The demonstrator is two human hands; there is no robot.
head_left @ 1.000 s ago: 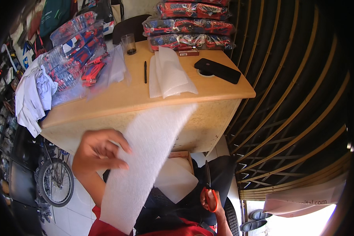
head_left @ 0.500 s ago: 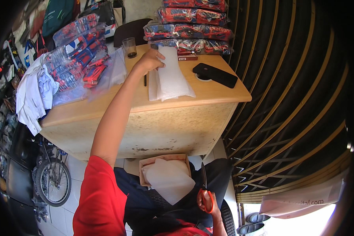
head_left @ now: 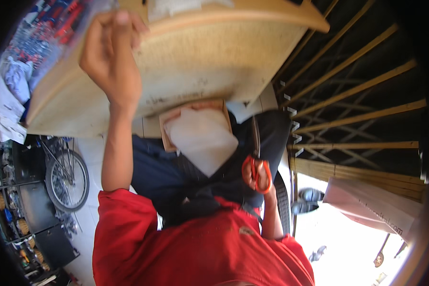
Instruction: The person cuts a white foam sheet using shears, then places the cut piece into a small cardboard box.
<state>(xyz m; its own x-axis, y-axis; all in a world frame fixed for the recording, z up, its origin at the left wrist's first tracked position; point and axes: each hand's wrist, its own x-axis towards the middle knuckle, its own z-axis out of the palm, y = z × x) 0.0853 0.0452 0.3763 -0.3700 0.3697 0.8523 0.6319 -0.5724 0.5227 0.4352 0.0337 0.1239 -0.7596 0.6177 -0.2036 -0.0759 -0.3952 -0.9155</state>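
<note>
My left hand [head_left: 112, 55] is raised at the front edge of the wooden table [head_left: 209, 52]. Its back faces me and the fingers are curled, so what they hold is hidden. Down at my lap, my right hand [head_left: 249, 177] grips orange-handled scissors [head_left: 262, 174], the blades pointing up along my dark trouser leg. A stack of white sheets [head_left: 202, 138] lies on a brown board [head_left: 166, 125] across my lap, just left of the scissors. I wear a red shirt.
Clear bags of red and blue items [head_left: 38, 43] lie on the table's left part. A bicycle wheel [head_left: 66, 178] and white cloth [head_left: 7, 102] are at the left. Bamboo lattice wall [head_left: 357, 95] stands right, with a shoe [head_left: 310, 195] below.
My head has tipped down, so the tabletop has slid out of view. My left hand has pulled back from the paper stack to the table's front edge. The right hand still holds the scissors.
</note>
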